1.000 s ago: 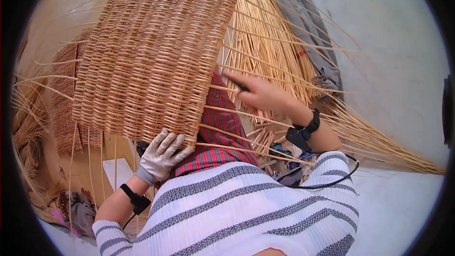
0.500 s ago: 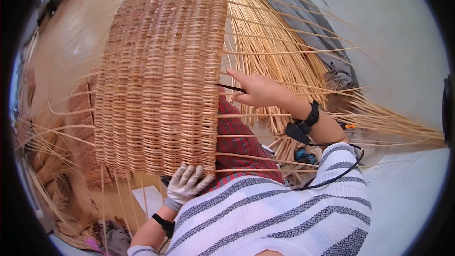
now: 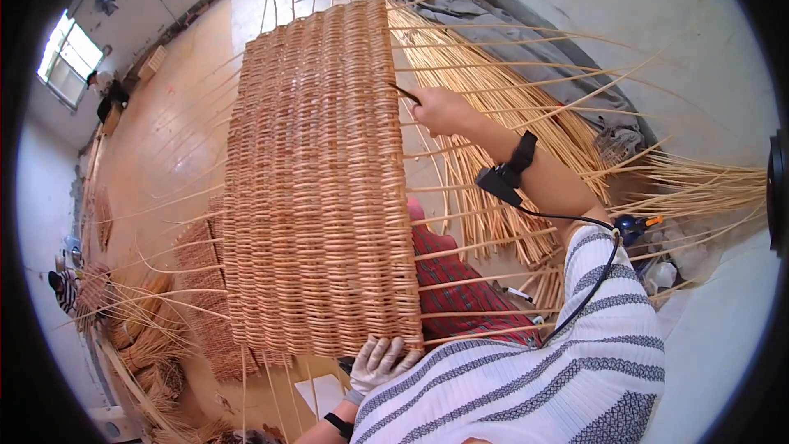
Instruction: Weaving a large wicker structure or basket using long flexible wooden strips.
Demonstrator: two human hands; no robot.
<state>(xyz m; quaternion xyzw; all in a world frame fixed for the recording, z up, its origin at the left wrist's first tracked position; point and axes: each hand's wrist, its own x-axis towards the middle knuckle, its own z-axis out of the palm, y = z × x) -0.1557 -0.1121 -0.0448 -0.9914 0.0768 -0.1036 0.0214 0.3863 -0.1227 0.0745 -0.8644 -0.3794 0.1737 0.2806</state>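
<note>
The woven wicker panel (image 3: 316, 197) is right in front of me, with its bottom edge close to my striped top (image 3: 501, 378). Thin sticks (image 3: 244, 390) poke out all around it.

My left grip (image 3: 381, 366), in a pale glove, is at the bottom edge, near the right corner. The fingers are bent over the front, side by side (my thumb is hidden, so I cannot tell if I am pinching the panel or just pressing on it).

My right grip (image 3: 440, 111) is bare and curled tight, pinching a thin black tool (image 3: 405, 94). The tool's tip is at the panel's right edge, in the upper part. A black strap (image 3: 503, 174) sits near that wrist.

Red checked cloth (image 3: 468, 292) covers my lap. Behind my right arm, a big pile of pale sticks (image 3: 468, 66) lies on the floor, next to a grey cloth (image 3: 505, 29).
</note>
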